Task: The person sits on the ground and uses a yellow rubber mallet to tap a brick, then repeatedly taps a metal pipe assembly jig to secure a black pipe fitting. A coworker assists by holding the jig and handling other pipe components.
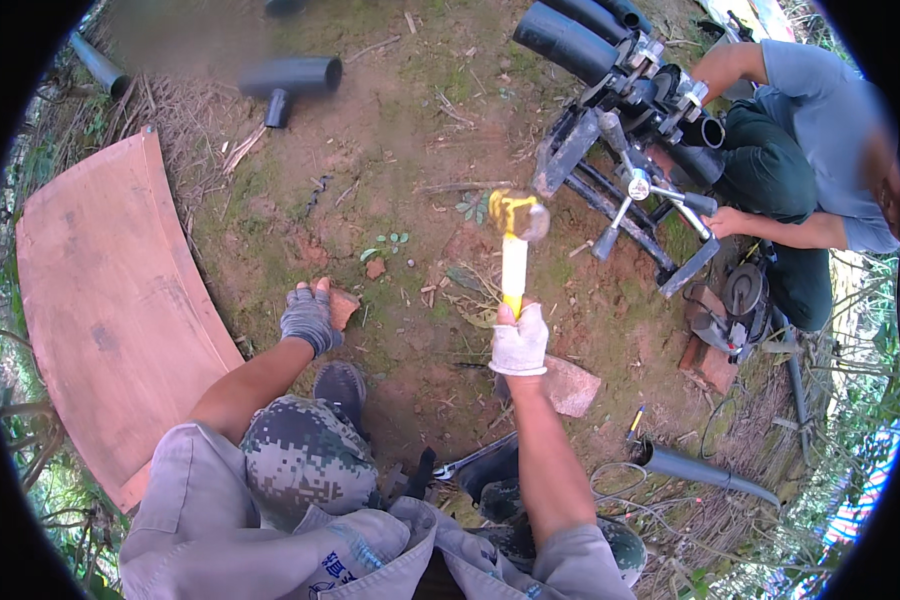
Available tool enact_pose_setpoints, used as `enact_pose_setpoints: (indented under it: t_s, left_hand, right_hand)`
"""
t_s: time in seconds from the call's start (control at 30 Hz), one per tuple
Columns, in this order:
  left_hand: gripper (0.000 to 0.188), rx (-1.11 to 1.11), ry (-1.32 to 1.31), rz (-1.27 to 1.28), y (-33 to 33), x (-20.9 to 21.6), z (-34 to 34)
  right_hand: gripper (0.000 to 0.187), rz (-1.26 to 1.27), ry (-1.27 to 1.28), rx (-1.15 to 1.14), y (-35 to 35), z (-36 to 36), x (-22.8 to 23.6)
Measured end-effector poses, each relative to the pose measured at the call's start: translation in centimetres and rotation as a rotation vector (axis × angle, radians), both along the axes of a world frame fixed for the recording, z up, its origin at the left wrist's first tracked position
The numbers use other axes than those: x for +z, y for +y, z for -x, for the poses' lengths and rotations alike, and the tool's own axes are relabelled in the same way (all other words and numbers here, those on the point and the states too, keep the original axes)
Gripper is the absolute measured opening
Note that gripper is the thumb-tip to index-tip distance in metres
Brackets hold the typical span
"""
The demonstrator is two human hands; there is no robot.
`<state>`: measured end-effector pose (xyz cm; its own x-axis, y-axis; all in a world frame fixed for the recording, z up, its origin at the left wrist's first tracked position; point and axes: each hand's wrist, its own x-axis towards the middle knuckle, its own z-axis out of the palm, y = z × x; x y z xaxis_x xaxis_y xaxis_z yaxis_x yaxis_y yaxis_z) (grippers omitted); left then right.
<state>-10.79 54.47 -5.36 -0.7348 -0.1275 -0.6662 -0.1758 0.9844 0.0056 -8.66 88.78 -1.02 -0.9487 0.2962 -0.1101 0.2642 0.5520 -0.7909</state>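
Note:
My right hand (519, 342), in a white glove, grips the lower end of a hammer (514, 262). The hammer is raised, its white and yellow handle upright in the picture and its yellow-marked head slightly blurred. A grey fingerless glove covers my left hand (311, 318), low over the ground by my shoe. Its fingers close round a reddish piece of brick (344, 309); part of the brick is hidden under the hand. Beside my right wrist, another reddish block (569, 387) lies on the soil.
A wooden board (110, 310) lies at left. Black pipe pieces, one a tee (292, 77), lie at the far side. At right, a crouching person (815, 150) handles a pipe-clamping machine (635, 150). Near them are a round-bodied tool (742, 295) and a black pipe (705, 470).

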Motion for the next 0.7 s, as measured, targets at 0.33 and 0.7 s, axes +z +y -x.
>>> enact_pose_setpoints:
  t_s: [0.33, 0.7]
  left_hand:
    - [0.119, -0.044, 0.037, -0.049, 0.4, -0.5, 0.0]
    - [0.115, -0.024, 0.066, -0.078, -0.7, -1.2, -0.7]
  right_hand:
    - [0.036, -0.084, -0.052, -0.065, -2.4, 0.1, -6.8]
    - [0.045, 0.620, 0.273, 0.013, -1.8, 5.1, 8.6]
